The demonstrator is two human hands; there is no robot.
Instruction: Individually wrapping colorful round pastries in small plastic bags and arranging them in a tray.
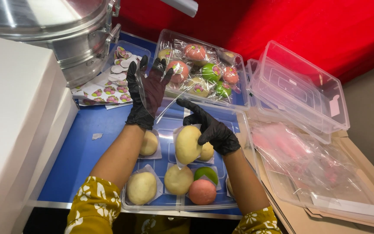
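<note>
Blue table (87, 147) against a red backdrop (325, 26); white box at the far left.

Right hand (211, 125), black-gloved, grips a pale yellow bun (187, 145) from above, fingers curled over its top, holding it just over a clear tray (243, 130). Left hand (146, 93), also gloved, is raised with fingers spread, pinching a clear plastic wrapper (152, 97) open beside the bun.

Bun: smooth, matt, rounded, on a white paper square. Judged soft, light and easily dented; best cradled by its sides with a loose grip. Wrapper: thin, limp, slippery; hold by the edge.

Below the hands: more yellow buns, one green, one pink. Beyond them: a box of wrapped buns (204, 69), a steamer (66, 34). Right: empty clear boxes (299, 86).
</note>
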